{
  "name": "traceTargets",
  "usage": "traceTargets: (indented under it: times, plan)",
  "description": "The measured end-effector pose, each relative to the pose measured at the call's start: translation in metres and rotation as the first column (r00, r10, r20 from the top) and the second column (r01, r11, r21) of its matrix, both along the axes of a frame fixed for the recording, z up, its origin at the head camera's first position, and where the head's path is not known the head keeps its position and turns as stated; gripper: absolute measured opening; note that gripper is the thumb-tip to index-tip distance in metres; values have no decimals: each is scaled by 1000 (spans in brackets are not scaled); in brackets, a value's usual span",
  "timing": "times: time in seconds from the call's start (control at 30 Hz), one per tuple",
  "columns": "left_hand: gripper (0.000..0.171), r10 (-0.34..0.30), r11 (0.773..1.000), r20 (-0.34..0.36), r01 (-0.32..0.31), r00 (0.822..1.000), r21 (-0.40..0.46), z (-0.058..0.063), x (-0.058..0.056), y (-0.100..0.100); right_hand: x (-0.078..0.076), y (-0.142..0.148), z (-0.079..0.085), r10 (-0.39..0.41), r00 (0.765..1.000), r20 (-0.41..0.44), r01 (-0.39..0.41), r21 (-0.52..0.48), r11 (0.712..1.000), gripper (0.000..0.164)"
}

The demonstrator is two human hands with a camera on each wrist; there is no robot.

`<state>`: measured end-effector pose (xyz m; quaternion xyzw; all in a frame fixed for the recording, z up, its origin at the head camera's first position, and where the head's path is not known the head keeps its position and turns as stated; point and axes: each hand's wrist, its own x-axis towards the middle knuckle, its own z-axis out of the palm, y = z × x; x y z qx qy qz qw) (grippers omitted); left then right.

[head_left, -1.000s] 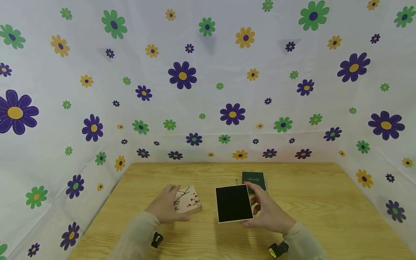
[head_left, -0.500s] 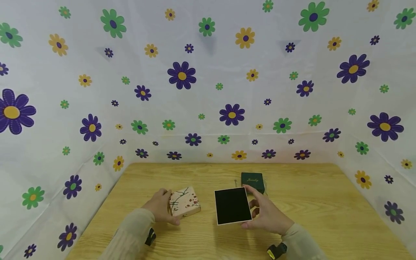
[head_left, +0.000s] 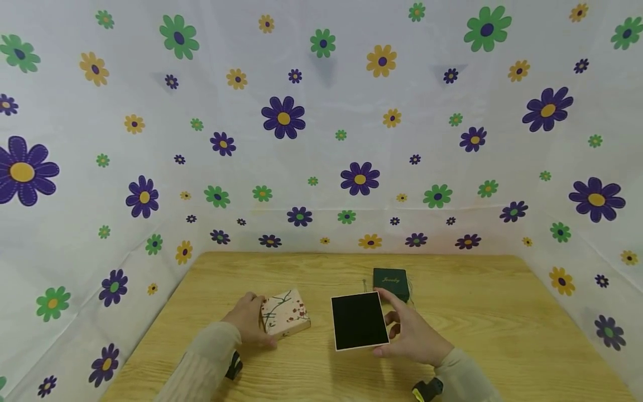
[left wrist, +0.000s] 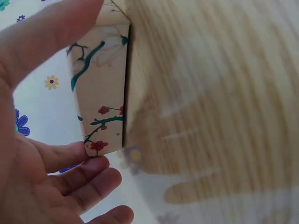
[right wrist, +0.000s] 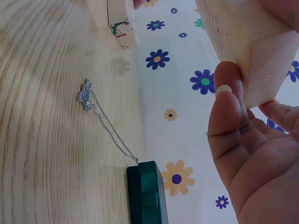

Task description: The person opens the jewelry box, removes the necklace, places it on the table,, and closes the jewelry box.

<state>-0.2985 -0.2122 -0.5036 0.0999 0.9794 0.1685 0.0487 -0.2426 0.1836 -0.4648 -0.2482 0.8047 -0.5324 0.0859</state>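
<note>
My left hand (head_left: 249, 321) is at a cream box lid (head_left: 286, 314) printed with branches and red blossoms, left of the table's middle. In the left wrist view, thumb and index finger pinch the lid (left wrist: 100, 93) by opposite edges; the other fingers are loosely bent. My right hand (head_left: 414, 332) grips a square box (head_left: 359, 321) with a pale rim and black inside, raised above the table and tilted so the inside faces me. Its pale outside shows in the right wrist view, with fingertips against it.
A green box (head_left: 390, 283) lettered "Jewelry" stands behind my right hand. Beside it on the wooden table (head_left: 477, 312) lies a silver necklace (right wrist: 84, 95) with a pale blue pendant; its chain reaches the green box. A flower-printed curtain (head_left: 321, 139) encloses the back and sides.
My left hand has shifted left to the lid's edge, uncovering more of its pattern. The lid itself has hardly moved. My right hand and the square box have sunk slightly.
</note>
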Motion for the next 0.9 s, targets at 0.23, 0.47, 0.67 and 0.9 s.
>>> traceTargets:
  times: [0.23,0.47,0.67,0.9]
  plan:
    - [120,-5,994,39,1,999,109,-3,2,-1,3,-2,0,0,1000,30,1,-8,1000,107]
    - [119,-9,986,12,6,1000,165,13,13,8,2,-2,-1,15,1000,17,-15,-10,1000,106]
    - [118,-18,973,-28,24,999,228,24,23,15,1,-2,-1,22,1000,21,-22,-21,1000,105]
    - [120,6,953,-72,16,997,302,33,27,17,1,-5,1,21,1000,15,-21,-20,1000,105]
